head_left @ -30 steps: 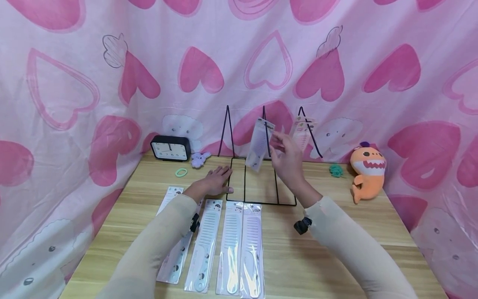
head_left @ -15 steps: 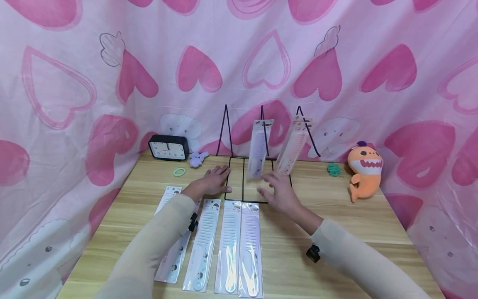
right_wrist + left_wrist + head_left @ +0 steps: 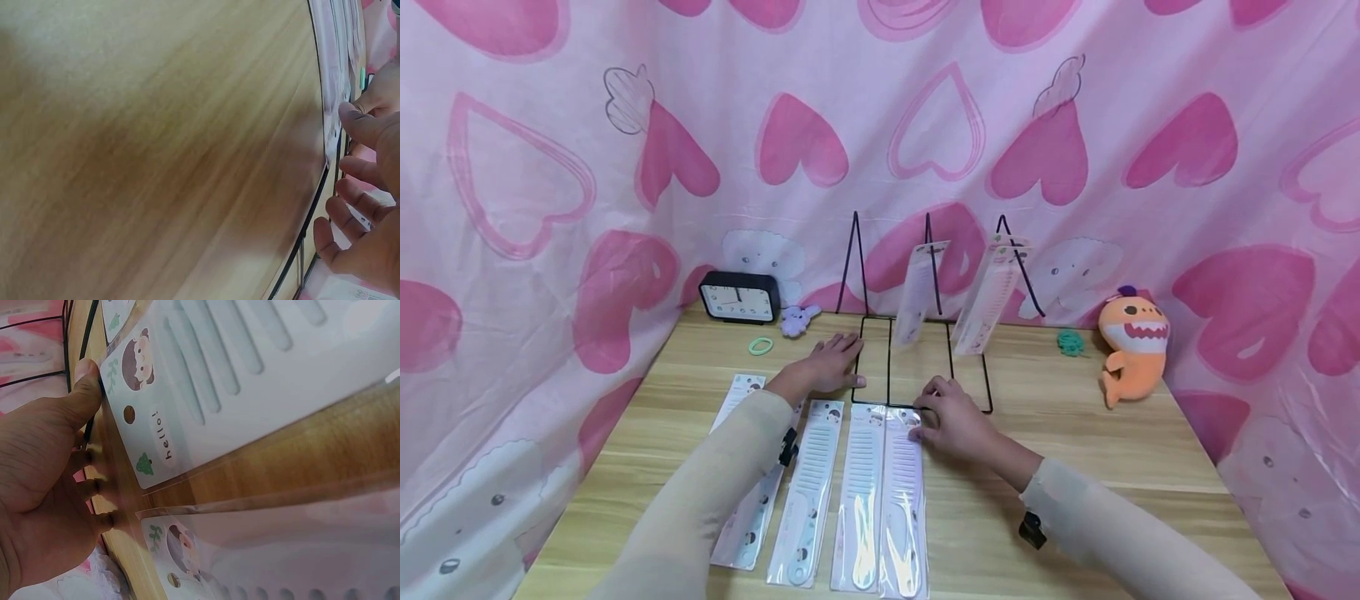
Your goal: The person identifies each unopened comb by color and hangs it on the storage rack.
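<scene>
Since the earlier frames the right hand (image 3: 951, 421) is lowered from the hanging packs to the table, and the wire rack's base is seen shifted slightly. It is now laid on the top end of the pink packaged comb (image 3: 904, 492), the rightmost in the row on the light wooden table (image 3: 1112, 450); its fingers are loosely curled with tips on the pack's edge, just in front of the black wire display rack (image 3: 921, 367). A firm pinch cannot be told from the head view; in the right wrist view the fingers (image 3: 359, 209) are spread and relaxed beside the rack's black wire (image 3: 309, 212), gripping nothing.

The left hand (image 3: 827, 367) is pressed flat on the table, fingers straight, thumb tip against the rack's front left corner. In the left wrist view the thumb (image 3: 84, 394) is shown touching the corner of a clear-packed blue-white comb with a "hello!" card (image 3: 206, 381).

Four packed combs are laid side by side in front of the rack. Two packed combs are hung on the rack: one on the middle prong (image 3: 919, 292), one on the right prong (image 3: 988, 304).

At the back a black rectangular clock (image 3: 739, 297), a small purple plush (image 3: 797, 319), a green hair tie (image 3: 761, 345), a teal scrunchie (image 3: 1070, 342) and an orange shark plush (image 3: 1131, 342) are seen, before a pink heart-print curtain (image 3: 625, 167).
</scene>
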The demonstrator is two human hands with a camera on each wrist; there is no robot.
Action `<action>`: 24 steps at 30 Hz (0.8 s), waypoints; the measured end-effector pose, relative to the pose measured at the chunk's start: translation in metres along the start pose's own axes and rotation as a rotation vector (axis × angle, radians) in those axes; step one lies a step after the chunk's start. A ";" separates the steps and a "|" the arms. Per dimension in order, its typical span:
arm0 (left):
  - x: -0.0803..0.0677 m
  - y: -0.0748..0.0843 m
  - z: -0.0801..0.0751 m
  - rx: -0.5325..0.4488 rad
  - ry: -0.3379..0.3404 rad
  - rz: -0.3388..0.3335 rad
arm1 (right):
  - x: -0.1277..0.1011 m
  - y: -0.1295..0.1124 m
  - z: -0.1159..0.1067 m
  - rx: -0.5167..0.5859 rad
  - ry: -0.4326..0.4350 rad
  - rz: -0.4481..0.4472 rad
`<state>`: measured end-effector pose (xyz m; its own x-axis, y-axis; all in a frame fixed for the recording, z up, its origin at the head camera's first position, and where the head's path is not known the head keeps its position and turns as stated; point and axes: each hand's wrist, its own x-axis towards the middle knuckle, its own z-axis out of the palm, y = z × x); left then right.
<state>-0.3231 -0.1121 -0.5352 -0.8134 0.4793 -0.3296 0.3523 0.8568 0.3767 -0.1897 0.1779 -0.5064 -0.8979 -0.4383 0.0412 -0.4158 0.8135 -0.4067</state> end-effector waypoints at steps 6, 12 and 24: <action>0.005 -0.004 0.004 -0.004 -0.010 -0.011 | 0.001 0.000 0.003 -0.035 -0.033 0.032; 0.009 -0.008 0.005 -0.005 -0.010 -0.009 | 0.003 -0.001 0.004 -0.040 -0.039 0.038; 0.011 -0.012 0.006 0.015 -0.008 0.021 | 0.003 -0.002 0.008 0.023 -0.030 0.066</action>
<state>-0.3331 -0.1157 -0.5483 -0.8019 0.4988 -0.3290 0.3763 0.8493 0.3703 -0.1900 0.1720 -0.5126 -0.9182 -0.3959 -0.0135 -0.3523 0.8318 -0.4289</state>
